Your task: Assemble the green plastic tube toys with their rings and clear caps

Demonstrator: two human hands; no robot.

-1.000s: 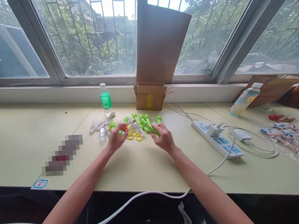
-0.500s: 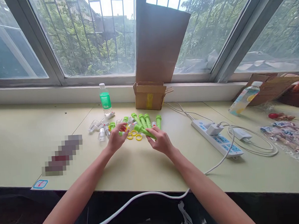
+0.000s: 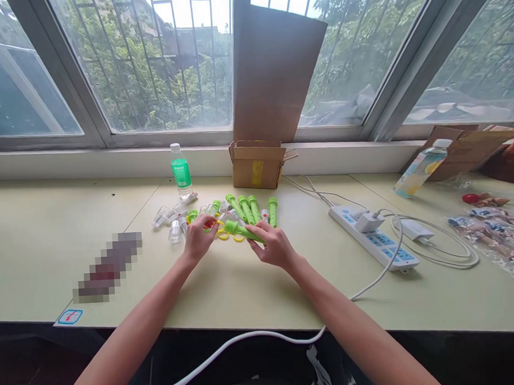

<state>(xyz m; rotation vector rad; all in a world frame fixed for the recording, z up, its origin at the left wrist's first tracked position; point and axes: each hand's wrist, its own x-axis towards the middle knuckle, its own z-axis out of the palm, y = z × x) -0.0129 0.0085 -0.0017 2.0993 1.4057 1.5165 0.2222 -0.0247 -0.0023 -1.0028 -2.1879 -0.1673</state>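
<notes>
My right hand (image 3: 273, 247) is closed around a green plastic tube (image 3: 240, 230), held slanted with its wide head pointing left. My left hand (image 3: 198, 236) is closed in a pinch on a yellow ring (image 3: 210, 223), close to the tube's head. Behind both hands lie several more green tubes (image 3: 253, 209) in a row, loose yellow rings (image 3: 222, 233) and small clear plastic caps (image 3: 168, 217) on the pale green table (image 3: 35, 238).
A green-labelled bottle (image 3: 181, 173) and an open cardboard box (image 3: 257, 165) stand by the window sill. A white power strip (image 3: 374, 239) with cables lies to the right, past it a tilted bottle (image 3: 419, 170) and wrapped packets (image 3: 496, 231). A white cable (image 3: 230, 343) crosses the near edge.
My right hand has lifted one green tube out of the row and brought it left toward my left hand. My left hand has closed on a yellow ring.
</notes>
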